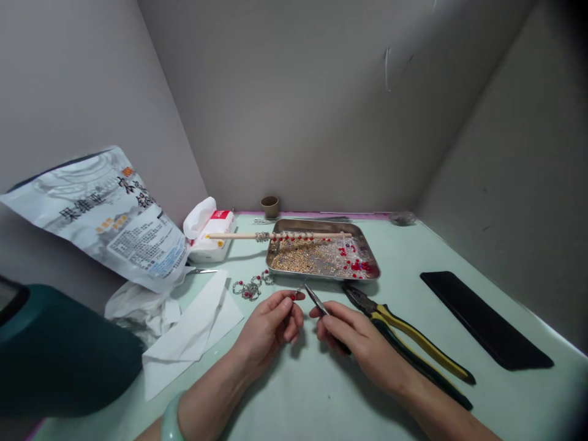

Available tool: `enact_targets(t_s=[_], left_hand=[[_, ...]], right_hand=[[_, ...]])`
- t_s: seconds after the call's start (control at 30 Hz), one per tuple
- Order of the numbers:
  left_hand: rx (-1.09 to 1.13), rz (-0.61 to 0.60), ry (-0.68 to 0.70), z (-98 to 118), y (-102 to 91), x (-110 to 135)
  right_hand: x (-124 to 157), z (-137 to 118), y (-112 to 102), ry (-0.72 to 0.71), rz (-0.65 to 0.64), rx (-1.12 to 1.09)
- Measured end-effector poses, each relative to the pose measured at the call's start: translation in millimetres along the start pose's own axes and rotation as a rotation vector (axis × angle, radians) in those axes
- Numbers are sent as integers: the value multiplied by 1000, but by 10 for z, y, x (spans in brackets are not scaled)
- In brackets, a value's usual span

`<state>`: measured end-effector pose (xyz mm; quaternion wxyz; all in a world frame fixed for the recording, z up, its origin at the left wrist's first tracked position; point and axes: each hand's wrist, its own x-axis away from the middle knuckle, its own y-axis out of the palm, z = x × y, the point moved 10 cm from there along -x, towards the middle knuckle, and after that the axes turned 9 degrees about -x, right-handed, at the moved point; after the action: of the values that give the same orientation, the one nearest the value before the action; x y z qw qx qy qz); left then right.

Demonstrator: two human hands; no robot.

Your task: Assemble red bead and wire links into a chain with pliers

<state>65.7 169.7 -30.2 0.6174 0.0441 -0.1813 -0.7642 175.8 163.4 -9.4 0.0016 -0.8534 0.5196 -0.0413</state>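
My left hand [274,320] pinches a small piece with a red bead [293,297] and thin wire between thumb and fingertips. My right hand [353,335] is closed around slim needle-nose pliers [315,297], whose tips point up and left at the bead piece. Whether those tips touch the wire is too small to tell. Left of my hands lies a coiled bead chain [250,290] with red beads. Just beyond stands a metal tray [321,277] of gold, clear and red beads. A wooden stick [239,236] rests across it, with beaded links around it.
Large yellow-and-green pliers [416,340] lie right of my right hand, near a black flat strip [484,318]. To the left are folded white paper [193,337], a tissue pack [214,239], a printed pouch [110,214] and a dark teal container [68,349]. A small brown cup [269,207] stands behind.
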Motion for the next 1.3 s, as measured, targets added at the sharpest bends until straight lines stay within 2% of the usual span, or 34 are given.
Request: enact_targets(t_s=[0.2, 0.37, 0.6, 1.0, 1.3], left_hand=[[-9, 1, 12, -36, -26, -11], [-50, 7, 17, -26, -11, 0], [-160, -5, 36, -31, -9, 9], [-450, 113, 19, -11, -107, 33], [-539, 199, 31, 28, -201, 22]], right_hand=[[38, -133, -24, -109, 44, 329], [54, -168, 0, -156, 57, 445], [88, -242, 9, -224, 72, 538], [79, -156, 50, -225, 35, 604], [91, -129, 63, -216, 22, 609]])
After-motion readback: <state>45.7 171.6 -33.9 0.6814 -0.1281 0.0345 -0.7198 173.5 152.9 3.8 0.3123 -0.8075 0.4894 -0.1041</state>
